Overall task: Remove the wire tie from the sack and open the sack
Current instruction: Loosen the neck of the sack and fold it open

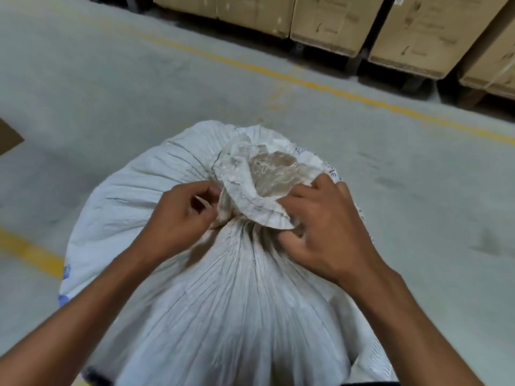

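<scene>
A big white woven sack (223,288) stands in front of me, its top gathered into a pleated neck (245,224). Above the neck the mouth flares out, showing a clear plastic liner (273,168) inside. My left hand (181,218) is at the left of the neck, its fingers pinched on something thin and pale, probably the tie end (204,203). On the right of the neck is my right hand (320,227), with its fingers curled around the gathered cloth under the flared rim. The tie around the neck is hidden by cloth and fingers.
Grey concrete floor (111,93) with yellow painted lines (278,73) surrounds the sack. Cardboard boxes (334,20) on dark pallets line the back. A brown cardboard corner (8,137) lies at the left edge.
</scene>
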